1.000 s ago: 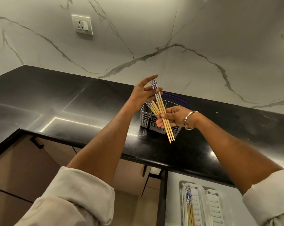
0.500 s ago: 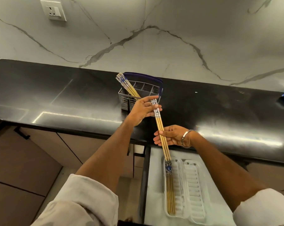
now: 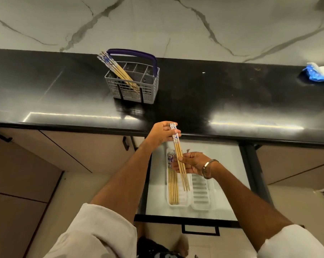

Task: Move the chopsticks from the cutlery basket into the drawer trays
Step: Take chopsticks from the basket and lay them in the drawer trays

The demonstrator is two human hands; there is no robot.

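Left hand (image 3: 162, 134) and right hand (image 3: 191, 163) pinching slim bamboo chopsticks (image 3: 179, 159), over ribbed white tray (image 3: 204, 205)

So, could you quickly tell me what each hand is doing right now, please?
Left hand: pinches the patterned top end of the held chopsticks.
Right hand: holds the same bundle lower down, above the drawer tray.

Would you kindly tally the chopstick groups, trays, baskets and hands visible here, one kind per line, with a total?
Chopstick bundles: 3 (in the basket, held, in the left tray)
Drawer trays: 2
Cutlery basket: 1
Hands: 2, left hand, right hand
Total: 8
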